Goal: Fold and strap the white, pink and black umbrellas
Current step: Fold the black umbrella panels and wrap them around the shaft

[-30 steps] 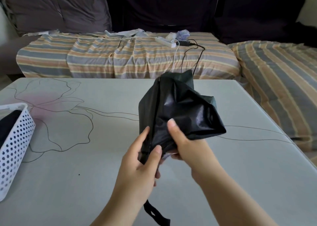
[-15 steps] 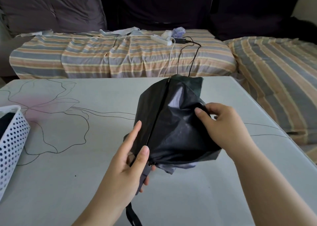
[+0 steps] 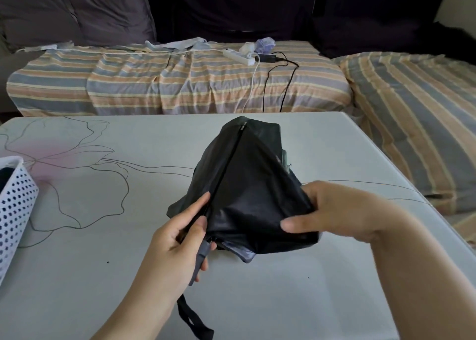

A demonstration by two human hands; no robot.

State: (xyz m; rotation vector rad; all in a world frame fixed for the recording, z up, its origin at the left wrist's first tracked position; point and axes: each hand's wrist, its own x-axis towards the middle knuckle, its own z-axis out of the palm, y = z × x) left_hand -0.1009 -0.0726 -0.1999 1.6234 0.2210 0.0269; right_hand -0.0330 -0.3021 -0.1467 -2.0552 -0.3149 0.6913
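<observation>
From my remote feed: the collapsed black fabric umbrella [image 3: 247, 185] is held above the pale grey table with a line-drawn flower [image 3: 103, 275], its tip pointing away toward the striped sofa [image 3: 180, 81]. The left hand [image 3: 177, 247] grips its lower end, fingers curled around it, a black wrist strap [image 3: 192, 319] dangling below. The right hand [image 3: 332, 210] pinches a canopy fold between thumb and fingers. A white perforated plastic basket [image 3: 13, 210] sits at the table's left edge.

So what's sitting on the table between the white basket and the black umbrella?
Nothing: in the head view only bare table with its flower drawing separates the white basket from the black umbrella.
</observation>
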